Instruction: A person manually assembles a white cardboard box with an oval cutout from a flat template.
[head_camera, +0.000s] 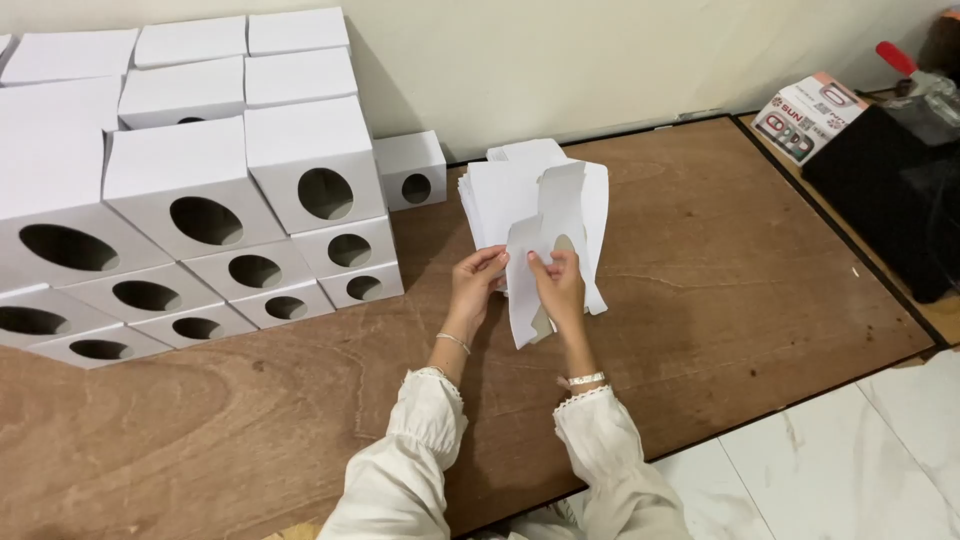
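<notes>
My left hand and my right hand both grip one flat white cardboard box blank with an oval cut-out, lifted slightly and bent over the wooden table. Just beyond it lies a stack of flat white blanks. Both wrists wear thin bracelets, and the sleeves are cream with gathered cuffs.
Several folded white boxes with oval holes are stacked at the left, with one small box apart near the wall. A printed carton and a black case sit at the right. White tiled floor lies below the table edge.
</notes>
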